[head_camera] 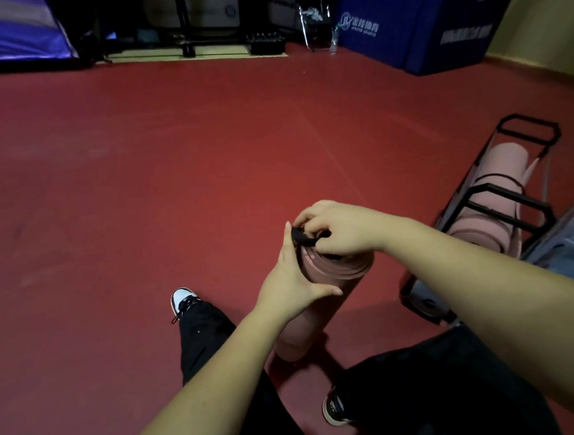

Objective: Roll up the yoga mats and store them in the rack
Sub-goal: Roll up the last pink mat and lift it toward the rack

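Observation:
A rolled pink yoga mat stands nearly upright on the red floor between my feet. My left hand lies flat against its left side, fingers straight and thumb stretched across the roll. My right hand curls over the top end and pinches a black strap there. To the right stands a black wire rack with another rolled pink mat lying in it.
A blue padded block leans against the wall at the back right. Dark gym equipment and a purple mat line the far edge. A grey object sits beside the rack. The red floor spreads wide ahead.

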Tool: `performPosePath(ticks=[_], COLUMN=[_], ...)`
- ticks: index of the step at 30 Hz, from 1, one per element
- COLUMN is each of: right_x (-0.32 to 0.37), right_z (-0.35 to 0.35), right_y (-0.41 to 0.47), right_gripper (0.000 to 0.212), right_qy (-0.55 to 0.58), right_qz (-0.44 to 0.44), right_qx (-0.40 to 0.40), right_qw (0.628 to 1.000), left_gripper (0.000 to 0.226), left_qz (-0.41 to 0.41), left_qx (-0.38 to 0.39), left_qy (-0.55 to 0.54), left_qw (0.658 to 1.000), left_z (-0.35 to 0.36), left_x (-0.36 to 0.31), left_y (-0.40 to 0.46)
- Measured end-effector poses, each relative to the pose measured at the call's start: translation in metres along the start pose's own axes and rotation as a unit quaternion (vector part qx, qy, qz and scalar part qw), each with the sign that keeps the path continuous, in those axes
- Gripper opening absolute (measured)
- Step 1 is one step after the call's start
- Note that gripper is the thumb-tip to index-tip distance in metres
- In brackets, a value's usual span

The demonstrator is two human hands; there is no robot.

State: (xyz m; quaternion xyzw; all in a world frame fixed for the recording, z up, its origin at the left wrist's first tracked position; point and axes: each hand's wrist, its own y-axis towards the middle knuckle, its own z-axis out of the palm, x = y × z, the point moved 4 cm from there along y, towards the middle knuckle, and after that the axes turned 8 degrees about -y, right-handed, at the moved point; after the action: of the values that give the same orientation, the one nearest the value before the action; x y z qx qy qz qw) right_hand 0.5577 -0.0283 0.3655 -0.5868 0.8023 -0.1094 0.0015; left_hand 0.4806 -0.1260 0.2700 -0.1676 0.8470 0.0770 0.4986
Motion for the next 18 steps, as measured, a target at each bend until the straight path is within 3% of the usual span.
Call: performPosePath(ticks=[3,8,11,13,15,18], right_x=[0.002,0.019,0.030,0.034,0.035,0.031], right_z=[-0.001,0.009,0.013,0.023,0.037,0.057], right_y=[0.000,-0.007,-0.010,-0.014,-0.021,-0.038], right_gripper=[0.022,0.050,0.058,0.053,0.035,0.024], right_qy=[-0.007,-0.135,-0.164,-0.162,-0.137,-0.144], right_qz=[0.013,-0.047,-0.071,-0.044,-0.014,0.016], right_qx=[0.046,0.096,0.045,0.037,-0.011,-0.156], right_qw=[0.999,0.985,0.983,0.985,0.990,0.977], left_gripper=[0.154,0.155,0.126,0.108,0.102,0.106], left_qz=[0.003,-0.003,0.013,0.020,0.020,0.004], left_qx=[0.014,0.024,-0.006,-0.014,-0.003,-0.022], left_qy=[-0.011,-0.052,-0.066,-0.065,-0.061,-0.096], left_qw=[1.000,0.998,0.998,0.998,0.998,0.995], left_z=[0.002,-0.001,-0.005,-0.005,-0.002,-0.005], left_x=[0.002,0.010,0.011,0.011,0.012,0.017], left_y=[0.001,0.005,0.012,0.015,0.016,0.017])
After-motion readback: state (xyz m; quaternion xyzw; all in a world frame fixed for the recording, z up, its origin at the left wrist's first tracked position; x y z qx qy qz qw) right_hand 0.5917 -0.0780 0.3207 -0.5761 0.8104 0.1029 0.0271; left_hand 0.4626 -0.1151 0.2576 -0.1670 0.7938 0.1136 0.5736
